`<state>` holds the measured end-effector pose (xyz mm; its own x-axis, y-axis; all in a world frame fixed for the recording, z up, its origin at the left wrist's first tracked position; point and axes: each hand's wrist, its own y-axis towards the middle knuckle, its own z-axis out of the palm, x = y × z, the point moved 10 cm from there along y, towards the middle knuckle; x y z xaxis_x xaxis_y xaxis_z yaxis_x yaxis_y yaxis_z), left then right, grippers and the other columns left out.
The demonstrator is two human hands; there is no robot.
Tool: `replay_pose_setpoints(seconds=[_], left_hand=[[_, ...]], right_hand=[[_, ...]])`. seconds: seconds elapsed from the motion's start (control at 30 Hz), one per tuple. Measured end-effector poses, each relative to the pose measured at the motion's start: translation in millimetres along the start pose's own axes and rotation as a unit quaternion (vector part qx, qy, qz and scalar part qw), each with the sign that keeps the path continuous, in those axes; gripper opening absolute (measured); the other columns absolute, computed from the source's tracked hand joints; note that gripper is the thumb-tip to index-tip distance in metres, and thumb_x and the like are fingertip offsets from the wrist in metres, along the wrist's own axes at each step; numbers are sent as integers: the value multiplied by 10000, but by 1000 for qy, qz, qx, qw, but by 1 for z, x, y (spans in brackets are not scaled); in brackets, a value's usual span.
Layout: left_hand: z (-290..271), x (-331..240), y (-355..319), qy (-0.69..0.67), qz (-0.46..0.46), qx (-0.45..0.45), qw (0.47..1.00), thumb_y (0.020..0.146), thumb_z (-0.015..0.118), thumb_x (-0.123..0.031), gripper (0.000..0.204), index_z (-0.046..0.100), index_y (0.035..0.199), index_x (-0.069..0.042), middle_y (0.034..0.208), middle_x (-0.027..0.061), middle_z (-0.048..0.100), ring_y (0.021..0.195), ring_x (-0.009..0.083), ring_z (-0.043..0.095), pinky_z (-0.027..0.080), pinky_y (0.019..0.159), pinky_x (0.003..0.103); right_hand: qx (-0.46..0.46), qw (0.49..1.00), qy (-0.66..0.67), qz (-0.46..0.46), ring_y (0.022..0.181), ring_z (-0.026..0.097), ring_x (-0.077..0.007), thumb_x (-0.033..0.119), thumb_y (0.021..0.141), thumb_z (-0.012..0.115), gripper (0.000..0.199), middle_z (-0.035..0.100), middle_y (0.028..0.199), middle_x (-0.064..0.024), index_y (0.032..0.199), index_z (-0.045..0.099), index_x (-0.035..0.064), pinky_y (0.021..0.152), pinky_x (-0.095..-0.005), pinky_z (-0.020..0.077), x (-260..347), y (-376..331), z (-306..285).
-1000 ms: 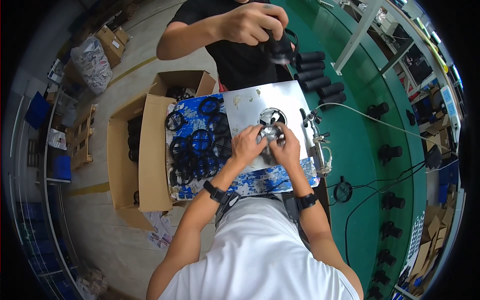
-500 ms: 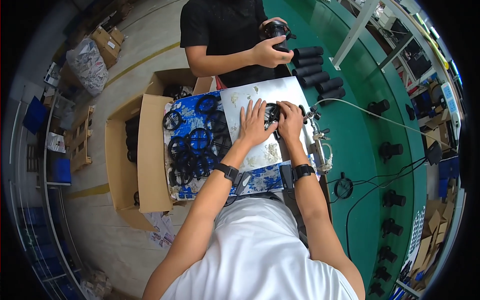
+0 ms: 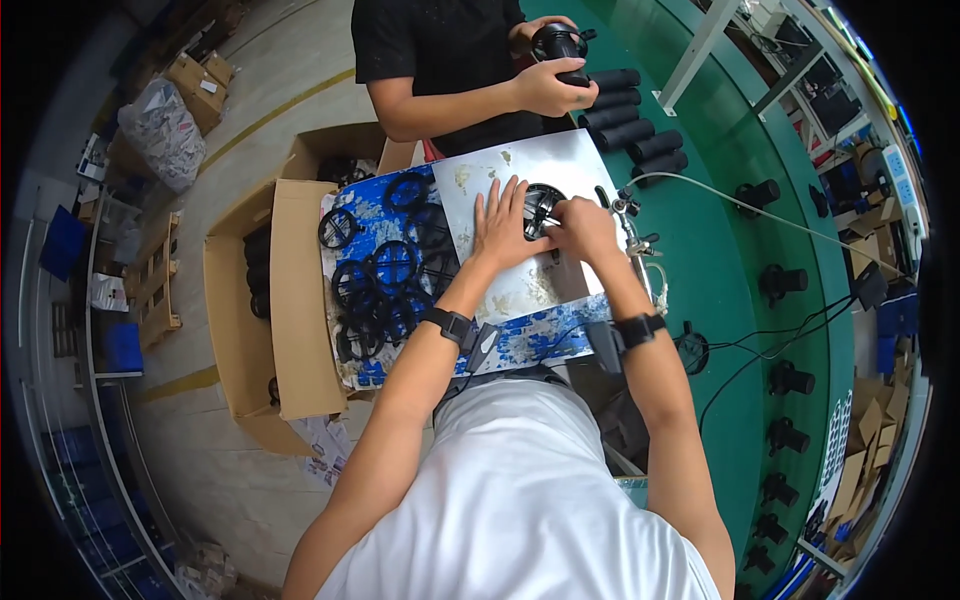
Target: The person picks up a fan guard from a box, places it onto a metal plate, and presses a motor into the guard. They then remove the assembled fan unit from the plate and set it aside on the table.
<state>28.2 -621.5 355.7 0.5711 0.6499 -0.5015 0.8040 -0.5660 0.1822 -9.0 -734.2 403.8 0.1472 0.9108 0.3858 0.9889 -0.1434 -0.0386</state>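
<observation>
- We look down from head height, over the white shirt (image 3: 500,500).
- We face the shiny metal sheet (image 3: 550,165), quite near.
- Our very wide view bends at its rim.

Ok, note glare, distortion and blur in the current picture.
Head view: pale sheen on the metal plate; the green workbench bows outward toward the right rim, and corners go black; same head view, the spoked black ring shows no obvious motion smear.

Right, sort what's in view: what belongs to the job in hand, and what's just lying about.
In the job, apparently:
left hand, spread on the metal plate
right hand, at the round black part
black rings on the blue board

Just lying about, it seems:
stuffed plastic bag
wooden pallet
loose papers
</observation>
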Motion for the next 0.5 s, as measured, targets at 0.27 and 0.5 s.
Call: replay_pose_setpoints(seconds=[0.27,0.5], left_hand=[[1,3,-2,-5,-16,-1,1000,614,712,-686,1138,279,1454,-52,1524,156,258,1435,370,124,45,1147,538],[0,6,-3,21,-18,23,999,651,643,-747,1155,238,1472,-42,1533,186,211,1445,373,56,-7,1147,537]], right_hand=[[-75,994,-79,-20,778,666,-310,163,786,613,108,668,849,-122,787,686,83,680,-393,535,15,-9,-34],[-2,966,249,71,779,594,-138,391,935,546,386,656,874,-27,925,665,24,701,-352,480,-136,-9,-74]])
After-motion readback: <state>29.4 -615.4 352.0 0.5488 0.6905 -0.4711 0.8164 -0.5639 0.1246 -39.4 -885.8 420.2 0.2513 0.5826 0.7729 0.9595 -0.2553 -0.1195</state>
